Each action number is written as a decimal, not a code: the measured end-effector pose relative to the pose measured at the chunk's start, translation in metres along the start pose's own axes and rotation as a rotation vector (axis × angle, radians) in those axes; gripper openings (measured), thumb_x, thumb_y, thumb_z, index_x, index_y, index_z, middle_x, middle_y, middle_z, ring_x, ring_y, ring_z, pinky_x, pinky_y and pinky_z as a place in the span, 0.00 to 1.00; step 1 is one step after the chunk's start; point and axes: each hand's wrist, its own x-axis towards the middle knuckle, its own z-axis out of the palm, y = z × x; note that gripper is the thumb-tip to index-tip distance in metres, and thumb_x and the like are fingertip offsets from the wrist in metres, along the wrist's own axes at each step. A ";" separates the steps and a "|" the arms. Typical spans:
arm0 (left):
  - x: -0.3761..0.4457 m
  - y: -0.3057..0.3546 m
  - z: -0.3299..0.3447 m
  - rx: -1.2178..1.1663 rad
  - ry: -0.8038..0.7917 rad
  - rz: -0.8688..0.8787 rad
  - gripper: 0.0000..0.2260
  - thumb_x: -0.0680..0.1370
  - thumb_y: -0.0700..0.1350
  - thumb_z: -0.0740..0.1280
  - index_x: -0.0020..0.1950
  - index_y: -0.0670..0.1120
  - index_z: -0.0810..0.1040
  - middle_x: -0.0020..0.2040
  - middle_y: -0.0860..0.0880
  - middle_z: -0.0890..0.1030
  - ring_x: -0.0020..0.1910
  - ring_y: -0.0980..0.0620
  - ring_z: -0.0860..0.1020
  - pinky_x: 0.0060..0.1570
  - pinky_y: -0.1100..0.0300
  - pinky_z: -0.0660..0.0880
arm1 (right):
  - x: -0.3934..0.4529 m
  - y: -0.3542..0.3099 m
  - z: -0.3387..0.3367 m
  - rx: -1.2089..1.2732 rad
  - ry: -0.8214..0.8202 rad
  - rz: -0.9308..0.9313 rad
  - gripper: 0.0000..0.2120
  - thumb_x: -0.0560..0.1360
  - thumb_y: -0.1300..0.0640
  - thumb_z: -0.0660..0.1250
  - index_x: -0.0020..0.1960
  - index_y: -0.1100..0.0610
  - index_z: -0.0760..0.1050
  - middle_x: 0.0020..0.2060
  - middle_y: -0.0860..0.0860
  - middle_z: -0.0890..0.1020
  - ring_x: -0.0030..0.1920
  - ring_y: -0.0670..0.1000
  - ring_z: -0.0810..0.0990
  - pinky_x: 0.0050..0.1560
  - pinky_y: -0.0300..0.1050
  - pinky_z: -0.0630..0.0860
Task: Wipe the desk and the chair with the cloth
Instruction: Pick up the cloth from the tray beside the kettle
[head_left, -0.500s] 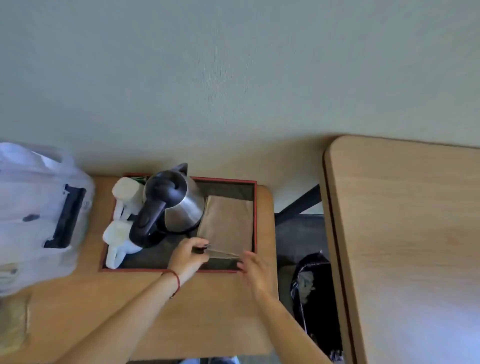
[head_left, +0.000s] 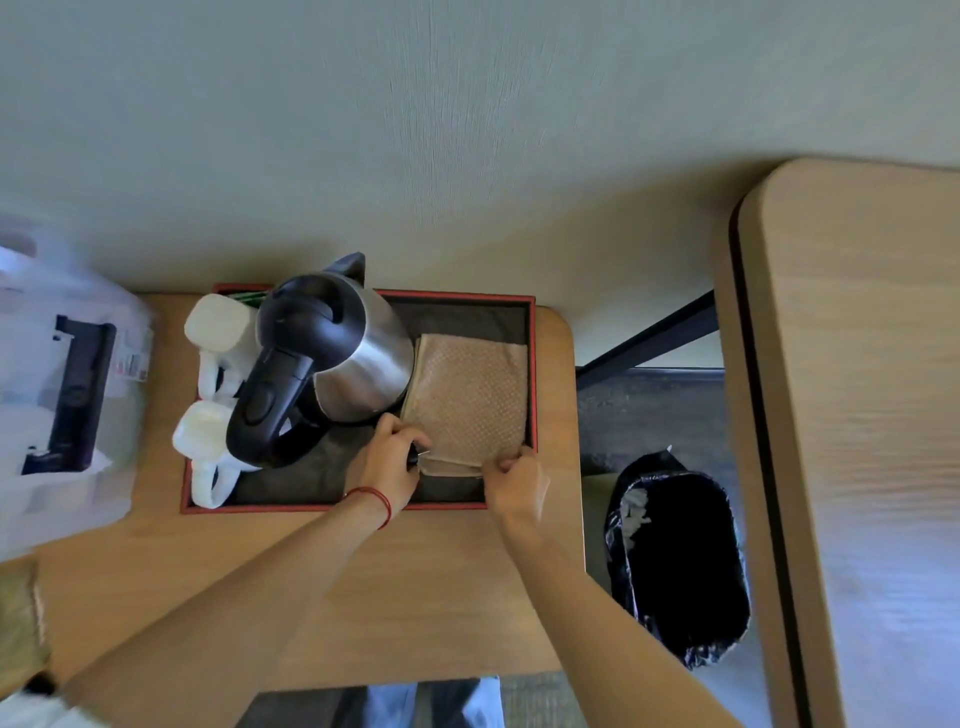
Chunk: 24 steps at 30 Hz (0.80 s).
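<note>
A folded beige waffle-textured cloth (head_left: 467, 400) lies in the right half of a red-rimmed dark tray (head_left: 532, 364) on the wooden desk (head_left: 363, 587). My left hand (head_left: 387, 460), with a red string at the wrist, pinches the cloth's near left corner. My right hand (head_left: 514, 480) pinches its near right corner. The near edge of the cloth is lifted slightly off the tray. No chair is in view.
A steel kettle with a black handle (head_left: 322, 364) and two white mugs (head_left: 208, 384) fill the tray's left half. A white plastic bag (head_left: 62, 384) sits at the desk's left. A black-lined bin (head_left: 680, 566) stands on the floor right of the desk, beside a second wooden surface (head_left: 857, 415).
My right hand has closed on the cloth's near right corner. Both hands now grip the near edge and the view has moved closer.
</note>
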 end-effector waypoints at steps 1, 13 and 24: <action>0.000 0.000 0.000 0.016 0.006 -0.010 0.12 0.72 0.36 0.67 0.53 0.48 0.78 0.59 0.48 0.71 0.52 0.44 0.78 0.50 0.51 0.76 | 0.003 -0.002 0.000 -0.020 0.005 0.007 0.08 0.75 0.64 0.65 0.52 0.68 0.74 0.42 0.60 0.78 0.43 0.58 0.77 0.41 0.44 0.71; -0.013 -0.012 0.002 -0.005 0.058 0.024 0.09 0.74 0.39 0.66 0.52 0.49 0.74 0.59 0.52 0.71 0.43 0.47 0.78 0.42 0.51 0.76 | 0.001 -0.045 -0.011 0.331 -0.108 -0.131 0.15 0.75 0.66 0.60 0.33 0.54 0.61 0.28 0.49 0.64 0.27 0.42 0.65 0.27 0.38 0.69; -0.032 0.079 -0.076 -0.758 0.021 0.150 0.30 0.70 0.57 0.70 0.70 0.56 0.65 0.68 0.59 0.67 0.65 0.61 0.67 0.60 0.71 0.65 | -0.058 -0.082 -0.124 0.130 -0.127 -0.687 0.19 0.71 0.72 0.59 0.32 0.51 0.58 0.27 0.42 0.64 0.28 0.42 0.61 0.29 0.33 0.62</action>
